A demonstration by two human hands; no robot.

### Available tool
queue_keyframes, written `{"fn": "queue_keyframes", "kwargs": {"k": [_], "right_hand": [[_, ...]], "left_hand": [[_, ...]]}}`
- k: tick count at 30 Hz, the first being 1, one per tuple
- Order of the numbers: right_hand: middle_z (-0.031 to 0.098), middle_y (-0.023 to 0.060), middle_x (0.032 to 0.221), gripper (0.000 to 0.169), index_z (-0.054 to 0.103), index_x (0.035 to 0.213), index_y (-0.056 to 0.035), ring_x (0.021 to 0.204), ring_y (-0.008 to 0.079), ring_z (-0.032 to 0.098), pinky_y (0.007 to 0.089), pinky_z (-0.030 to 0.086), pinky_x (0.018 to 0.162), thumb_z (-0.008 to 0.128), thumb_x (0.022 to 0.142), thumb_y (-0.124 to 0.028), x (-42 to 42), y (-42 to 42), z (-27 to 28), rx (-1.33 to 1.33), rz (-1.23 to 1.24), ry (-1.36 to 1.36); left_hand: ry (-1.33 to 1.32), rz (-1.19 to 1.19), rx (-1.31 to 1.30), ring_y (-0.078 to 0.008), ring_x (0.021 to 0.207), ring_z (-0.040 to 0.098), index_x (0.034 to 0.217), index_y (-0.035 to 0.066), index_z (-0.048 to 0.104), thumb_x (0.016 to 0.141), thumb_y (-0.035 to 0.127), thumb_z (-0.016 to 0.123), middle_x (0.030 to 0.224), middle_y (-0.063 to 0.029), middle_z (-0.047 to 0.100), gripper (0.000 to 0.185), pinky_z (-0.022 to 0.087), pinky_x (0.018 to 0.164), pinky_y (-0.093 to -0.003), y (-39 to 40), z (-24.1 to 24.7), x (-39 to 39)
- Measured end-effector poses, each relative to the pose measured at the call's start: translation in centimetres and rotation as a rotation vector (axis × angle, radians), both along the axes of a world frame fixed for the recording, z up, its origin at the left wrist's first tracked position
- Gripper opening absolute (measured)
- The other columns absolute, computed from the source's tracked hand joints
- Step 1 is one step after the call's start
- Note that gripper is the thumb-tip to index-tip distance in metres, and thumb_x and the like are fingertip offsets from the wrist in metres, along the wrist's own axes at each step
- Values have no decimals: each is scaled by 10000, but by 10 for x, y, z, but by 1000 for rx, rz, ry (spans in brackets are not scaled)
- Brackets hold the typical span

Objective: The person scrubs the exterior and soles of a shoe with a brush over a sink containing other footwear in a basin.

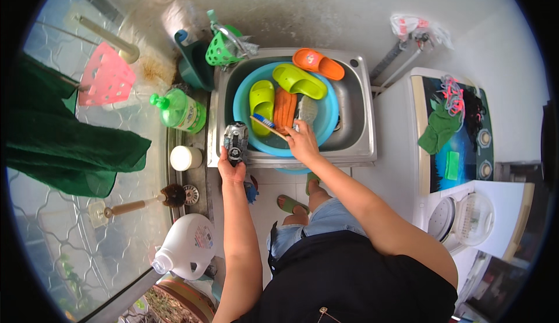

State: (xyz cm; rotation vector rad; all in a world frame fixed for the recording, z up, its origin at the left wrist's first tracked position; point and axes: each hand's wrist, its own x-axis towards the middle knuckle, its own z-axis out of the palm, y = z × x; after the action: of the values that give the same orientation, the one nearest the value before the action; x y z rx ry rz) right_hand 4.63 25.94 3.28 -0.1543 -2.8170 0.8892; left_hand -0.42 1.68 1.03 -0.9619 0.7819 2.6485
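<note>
My left hand [231, 168] grips a dark grey and black object [236, 143], perhaps a toy car, over the left rim of a stainless steel sink [369, 118]. In my right hand [302, 142] is a wooden-handled brush [267, 124] with blue and white bristles, above a light blue plastic basin [329, 124]. Two lime green slippers, one upright at the left [262, 100] and one across the top [300, 80], lie in the basin. An orange slipper [284, 109] and a pale sole-like piece [307, 110] are between them. Another orange slipper [318, 63] rests at the basin's upper right edge.
A green pump bottle [182, 111], a white lidded jar [186, 158] and a large white jug [192, 246] line the ledge at left. A green basket [223, 48] hangs by the faucet. At right stands a washing machine [454, 148] with green gloves [438, 131] on top.
</note>
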Motion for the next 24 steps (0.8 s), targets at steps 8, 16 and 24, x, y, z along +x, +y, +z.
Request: {"fn": "queue_keyframes", "kwargs": {"k": [8, 16, 24], "right_hand": [[568, 105, 1077, 253, 664, 1096, -78, 960, 283, 589, 365, 471, 845, 615, 860, -157, 75, 94, 57, -277, -148, -66], [510, 119, 1177, 323, 647, 1107, -124, 1090, 324, 479, 443, 433, 862, 669, 788, -175, 214, 294, 114, 564, -1190, 218], [478, 109, 1215, 709, 349, 1428, -190, 1113, 301, 445, 491, 403, 815, 642, 829, -429, 284, 378, 74, 655, -1276, -376]], "left_hand": [[95, -311, 250, -257, 1061, 599, 1175, 19, 577, 963, 334, 473, 1151, -96, 636, 393, 467, 936, -378, 109, 47, -24], [127, -511, 274, -283, 1143, 553, 1253, 50, 536, 990, 346, 365, 1243, -125, 585, 431, 408, 1010, -437, 203, 82, -16], [54, -702, 385, -292, 1107, 567, 1211, 7, 544, 987, 373, 394, 1197, -132, 609, 455, 420, 1001, -403, 256, 109, -2]]}}
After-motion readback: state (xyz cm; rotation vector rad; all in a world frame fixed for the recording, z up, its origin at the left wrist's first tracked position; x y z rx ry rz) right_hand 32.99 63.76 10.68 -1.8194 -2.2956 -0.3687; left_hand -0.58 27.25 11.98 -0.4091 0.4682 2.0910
